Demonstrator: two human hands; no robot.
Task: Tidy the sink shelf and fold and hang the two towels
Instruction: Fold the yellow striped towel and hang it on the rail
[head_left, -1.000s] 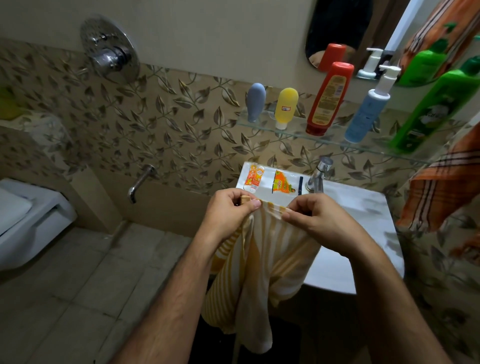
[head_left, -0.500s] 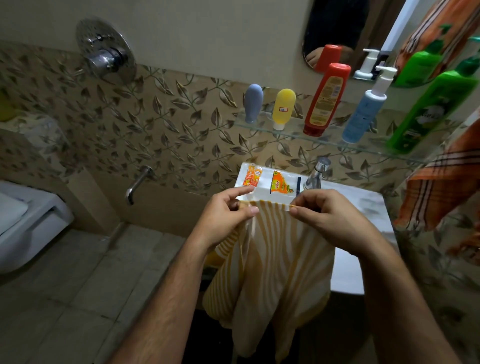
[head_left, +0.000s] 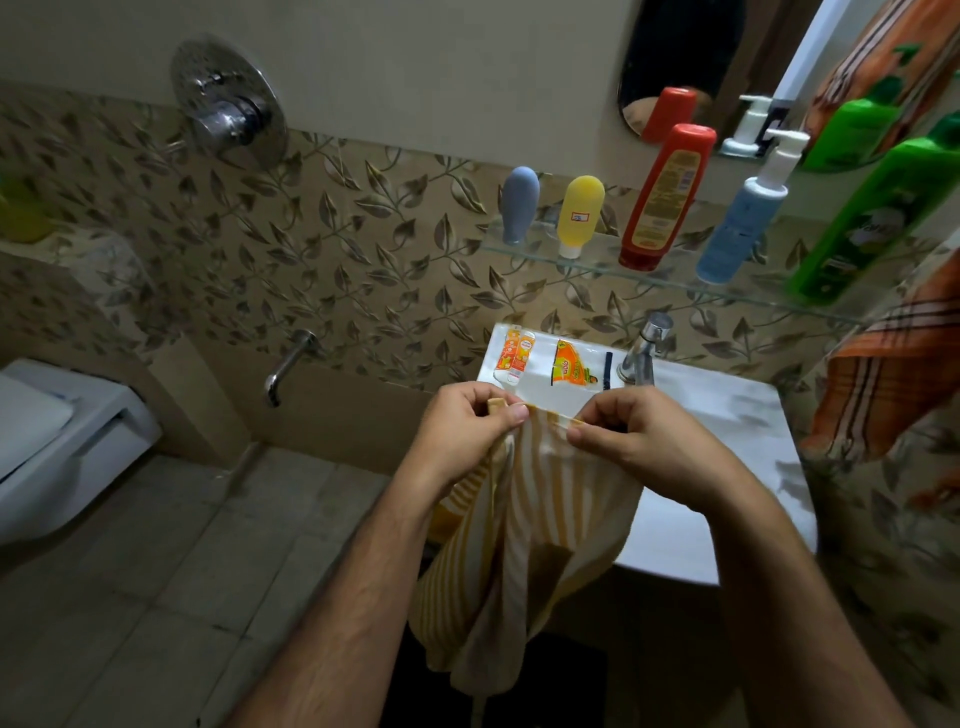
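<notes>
Two bare hands hold a yellow-and-white striped cloth towel (head_left: 524, 525) by its top hem in front of a white ceramic sink (head_left: 727, 467). The left hand (head_left: 462, 431) has its fingers curled and its thumb clamped on one corner of the hem; the right hand (head_left: 639, 441) pinches the hem just beside it, fingers curled in, and the rest of the towel hangs down in loose folds between the forearms. On the sink's back ledge lie two small orange sachets (head_left: 569, 369) near a chrome tap (head_left: 644, 348). Above, a glass wall shelf (head_left: 670, 280) carries a grey-blue tube (head_left: 519, 205), a yellow tube (head_left: 579, 215), a red bottle (head_left: 665, 200), a blue pump bottle (head_left: 743, 223) and a green bottle (head_left: 872, 218), all upright in a row. An orange plaid towel (head_left: 893, 374) hangs at the right, beside the sink.
</notes>
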